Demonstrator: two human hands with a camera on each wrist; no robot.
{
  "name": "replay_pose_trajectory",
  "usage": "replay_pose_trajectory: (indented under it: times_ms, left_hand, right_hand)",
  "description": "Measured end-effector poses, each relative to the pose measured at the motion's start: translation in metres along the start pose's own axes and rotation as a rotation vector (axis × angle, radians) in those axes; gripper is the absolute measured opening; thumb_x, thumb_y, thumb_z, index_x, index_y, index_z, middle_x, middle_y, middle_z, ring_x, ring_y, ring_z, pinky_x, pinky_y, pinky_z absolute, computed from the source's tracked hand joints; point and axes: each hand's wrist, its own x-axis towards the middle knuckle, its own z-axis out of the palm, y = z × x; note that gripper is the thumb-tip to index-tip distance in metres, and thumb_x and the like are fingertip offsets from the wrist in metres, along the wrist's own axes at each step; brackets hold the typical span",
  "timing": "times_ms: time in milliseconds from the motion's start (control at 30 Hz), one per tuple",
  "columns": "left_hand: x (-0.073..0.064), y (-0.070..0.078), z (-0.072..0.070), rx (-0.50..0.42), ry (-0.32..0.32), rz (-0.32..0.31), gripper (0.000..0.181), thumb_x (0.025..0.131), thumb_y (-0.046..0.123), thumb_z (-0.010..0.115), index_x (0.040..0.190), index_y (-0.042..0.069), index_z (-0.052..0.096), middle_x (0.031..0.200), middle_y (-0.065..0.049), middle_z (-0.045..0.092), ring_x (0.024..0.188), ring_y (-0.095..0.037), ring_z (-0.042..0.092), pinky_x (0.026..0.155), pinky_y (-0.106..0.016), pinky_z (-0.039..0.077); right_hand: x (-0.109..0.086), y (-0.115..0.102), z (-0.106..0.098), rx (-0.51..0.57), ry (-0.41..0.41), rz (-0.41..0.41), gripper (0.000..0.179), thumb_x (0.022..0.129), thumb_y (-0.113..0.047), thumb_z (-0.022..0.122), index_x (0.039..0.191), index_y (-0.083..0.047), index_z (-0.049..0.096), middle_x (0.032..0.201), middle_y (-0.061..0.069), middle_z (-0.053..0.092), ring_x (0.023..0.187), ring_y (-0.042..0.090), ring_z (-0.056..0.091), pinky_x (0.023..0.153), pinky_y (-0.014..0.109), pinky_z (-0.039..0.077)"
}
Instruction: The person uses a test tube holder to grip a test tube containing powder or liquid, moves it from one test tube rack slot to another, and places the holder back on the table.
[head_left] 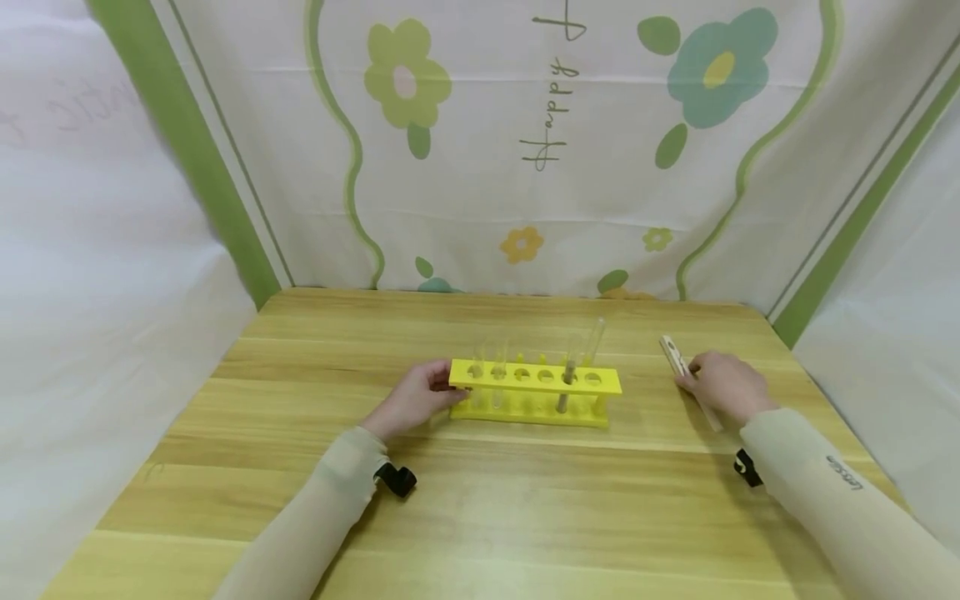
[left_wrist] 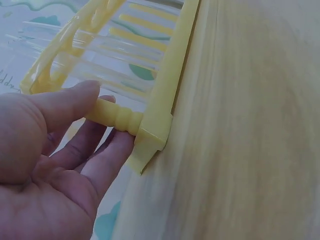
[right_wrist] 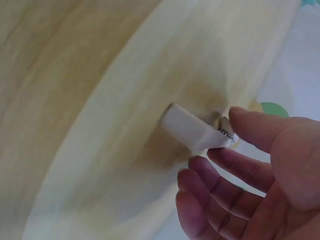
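Note:
A yellow test tube rack (head_left: pixel 536 377) stands on the wooden table. My left hand (head_left: pixel 412 398) is at its left end, with thumb and fingers around the yellow end post (left_wrist: pixel 117 115). In the head view, two clear test tubes (head_left: pixel 498 392) sit in the left holes. One tube with dark contents (head_left: pixel 562 402) stands toward the right, and a clear tube (head_left: pixel 596 342) leans up at the rack's back right. To the right, my right hand (head_left: pixel 726 385) pinches a pale wooden test tube holder (head_left: pixel 675 357) between thumb and forefinger; its spring (right_wrist: pixel 226 133) shows beside the thumb.
The wooden table (head_left: pixel 480 517) extends in front of the rack. Behind it hangs a white curtain (head_left: pixel 465 183) with printed flowers, and similar cloth closes in both sides. Black straps circle both wrists.

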Motion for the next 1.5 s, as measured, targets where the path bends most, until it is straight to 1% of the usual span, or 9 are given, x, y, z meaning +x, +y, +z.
replay_pose_trajectory:
  times_ms: [100,400,667,767,867,1033,1200,1367,1500]
  left_hand:
    - [0.000,-0.002,0.001,0.012,-0.006,0.005,0.024,0.093,0.010,0.071,0.117,0.011,0.066,0.108,-0.001,0.069,0.100,-0.018,0.065,0.081,-0.032,0.055]
    - [0.000,-0.001,0.001,0.042,-0.030,0.019,0.023,0.094,0.012,0.069,0.117,0.014,0.065,0.109,0.000,0.068,0.100,-0.017,0.064,0.083,-0.032,0.054]
    - [0.001,-0.001,0.001,0.021,-0.055,0.037,0.023,0.095,0.012,0.068,0.118,0.014,0.065,0.111,0.000,0.068,0.103,-0.016,0.064,0.083,-0.031,0.054]
    - [0.001,-0.001,0.001,0.019,-0.055,0.033,0.024,0.095,0.012,0.068,0.119,0.015,0.064,0.111,0.000,0.068,0.103,-0.016,0.064,0.084,-0.032,0.054]
    - [0.001,-0.002,0.001,0.021,-0.057,0.036,0.024,0.095,0.013,0.068,0.119,0.015,0.065,0.110,-0.001,0.068,0.102,-0.017,0.064,0.084,-0.033,0.054]
    - [0.001,-0.004,0.000,0.023,-0.055,0.034,0.023,0.095,0.014,0.068,0.118,0.015,0.065,0.110,-0.002,0.068,0.101,-0.017,0.063,0.084,-0.034,0.054]
    - [0.001,-0.004,0.000,0.030,-0.050,0.021,0.024,0.095,0.015,0.068,0.119,0.015,0.064,0.111,-0.001,0.068,0.102,-0.017,0.063,0.085,-0.033,0.053]
    - [0.000,-0.002,0.000,0.032,-0.058,0.032,0.026,0.096,0.014,0.067,0.122,0.016,0.064,0.114,-0.002,0.067,0.104,-0.017,0.063,0.086,-0.033,0.053]
    - [0.000,0.000,0.001,0.025,-0.064,0.039,0.027,0.097,0.012,0.066,0.123,0.015,0.063,0.114,-0.003,0.067,0.104,-0.017,0.063,0.085,-0.033,0.054]
  right_hand:
    - [-0.001,0.000,0.001,0.003,0.006,0.006,0.040,0.097,-0.034,0.065,0.109,0.004,0.067,0.085,0.013,0.068,0.065,0.022,0.057,0.053,0.036,0.045]
    - [0.005,-0.004,0.001,-0.020,0.006,0.026,0.033,0.098,-0.033,0.062,0.089,-0.002,0.066,0.072,0.007,0.061,0.060,0.022,0.052,0.051,0.037,0.042]
    - [0.001,-0.002,-0.011,-0.001,-0.043,0.086,0.023,0.094,-0.021,0.053,0.087,-0.001,0.062,0.070,0.010,0.055,0.060,0.024,0.049,0.051,0.038,0.041]
    - [-0.004,-0.002,-0.022,0.023,-0.027,0.078,0.027,0.093,-0.021,0.052,0.095,0.004,0.062,0.071,0.009,0.055,0.062,0.024,0.049,0.052,0.037,0.041]
    - [-0.011,-0.003,-0.037,0.074,0.030,0.049,0.032,0.098,-0.022,0.051,0.107,0.007,0.059,0.076,0.010,0.057,0.063,0.024,0.050,0.052,0.037,0.041]
    - [-0.028,-0.017,-0.067,0.160,0.186,-0.015,0.028,0.102,-0.020,0.051,0.112,0.006,0.058,0.082,0.013,0.061,0.061,0.025,0.051,0.049,0.036,0.040]
    - [-0.045,-0.042,-0.092,0.119,0.372,-0.097,0.020,0.099,-0.015,0.059,0.105,0.004,0.062,0.085,0.014,0.066,0.067,0.027,0.056,0.055,0.037,0.040]
    - [-0.062,-0.069,-0.103,0.090,0.451,-0.185,0.015,0.098,-0.012,0.063,0.104,0.001,0.063,0.089,0.013,0.066,0.071,0.028,0.059,0.058,0.039,0.042]
    - [-0.073,-0.090,-0.103,0.055,0.523,-0.282,0.010,0.092,-0.004,0.068,0.100,0.001,0.065,0.088,0.012,0.064,0.071,0.028,0.059,0.058,0.040,0.044]
